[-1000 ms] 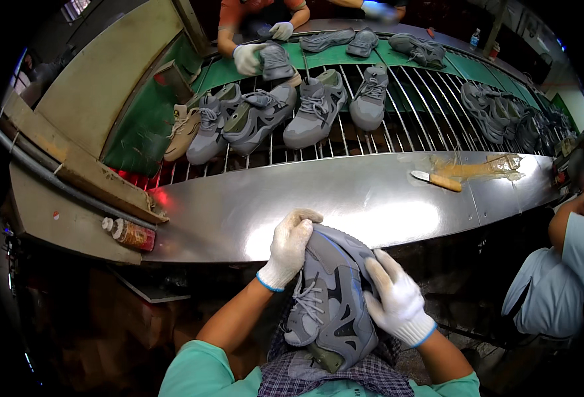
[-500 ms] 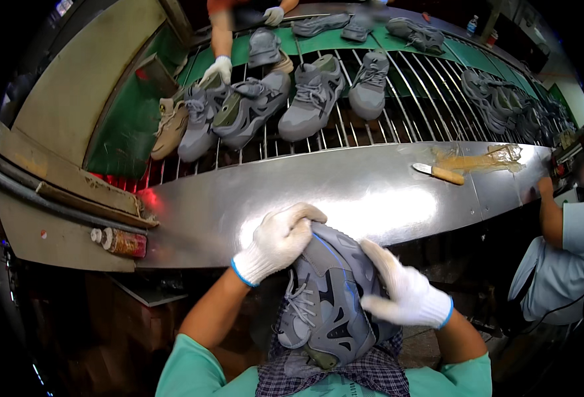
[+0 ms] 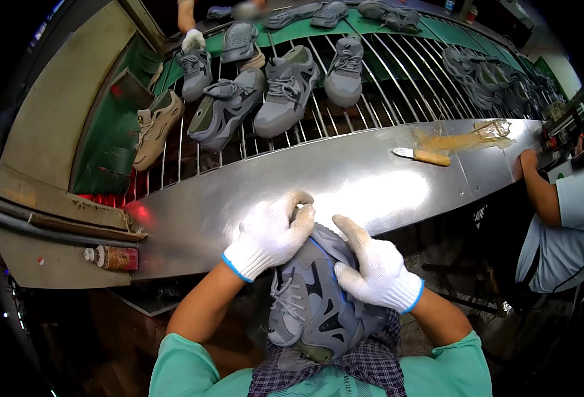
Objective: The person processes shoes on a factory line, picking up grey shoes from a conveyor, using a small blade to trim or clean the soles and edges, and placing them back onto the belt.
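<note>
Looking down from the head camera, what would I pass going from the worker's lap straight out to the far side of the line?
Grey sneaker held in both gloved hands, left hand and right hand → shiny metal bench → rack of metal rods carrying grey sneakers → green belt with more shoes.

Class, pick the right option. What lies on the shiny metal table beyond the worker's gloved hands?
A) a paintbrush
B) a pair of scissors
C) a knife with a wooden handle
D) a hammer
C: a knife with a wooden handle lies on the metal table, beyond the grey shoe the hands hold.
</note>
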{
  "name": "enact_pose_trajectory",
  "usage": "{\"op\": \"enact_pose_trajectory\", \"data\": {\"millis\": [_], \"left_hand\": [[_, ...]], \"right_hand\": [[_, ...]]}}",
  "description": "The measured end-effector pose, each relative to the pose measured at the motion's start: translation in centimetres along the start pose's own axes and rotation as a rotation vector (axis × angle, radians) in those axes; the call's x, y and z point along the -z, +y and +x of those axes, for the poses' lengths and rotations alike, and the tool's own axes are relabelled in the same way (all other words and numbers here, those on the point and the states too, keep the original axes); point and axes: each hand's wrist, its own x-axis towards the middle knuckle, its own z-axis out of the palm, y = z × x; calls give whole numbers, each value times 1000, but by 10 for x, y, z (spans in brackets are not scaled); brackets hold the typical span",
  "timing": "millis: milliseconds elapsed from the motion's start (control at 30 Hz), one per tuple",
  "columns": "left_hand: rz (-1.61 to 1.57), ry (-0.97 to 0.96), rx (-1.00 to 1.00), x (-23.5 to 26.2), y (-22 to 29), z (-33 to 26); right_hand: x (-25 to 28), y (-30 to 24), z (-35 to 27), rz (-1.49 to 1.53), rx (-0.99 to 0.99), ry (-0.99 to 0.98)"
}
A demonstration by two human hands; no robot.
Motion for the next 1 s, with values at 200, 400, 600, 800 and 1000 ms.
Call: {"op": "enact_pose_trajectory", "data": {"millis": [200,400,600,800,1000], "left_hand": [[-21,50,15,-5,-3,-2],[-63,147,-86,-16,-8,-5],[-816,487,98,-44,-41,-15],[-931,463,168,-50,-36,-38],[-939,463,-89,-37,13,-41]], "right_hand": [[9,-9,-14,-93,58,-135],[2,-3,-35,-202,236,-82],[21,-32,-19,-412,154,-176],[24,-14,17,311,3,11],[33,-43,70,231,137,-172]]}}
